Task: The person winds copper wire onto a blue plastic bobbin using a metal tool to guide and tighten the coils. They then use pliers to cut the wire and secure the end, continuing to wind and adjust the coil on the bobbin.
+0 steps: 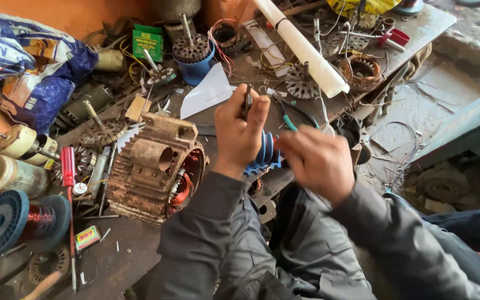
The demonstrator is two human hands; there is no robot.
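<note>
Blue ribbed plastic piece (266,151) sat between the two hands above the bench (140,244) edge, partly hidden by them. One left hand (239,130) was closed around a single thin dark tool (248,101), held upright, while one right hand (316,161), blurred, curled over the blue piece. Beside them stood one rusty motor housing (154,166), one blue wire spool (15,221) and one red-handled screwdriver (68,166).

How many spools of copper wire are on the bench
1 that I can see: a blue-flanged spool of copper wire lying on its side at the bench's near left edge, left of the red-handled screwdriver. Others may be buried in the clutter.
</note>
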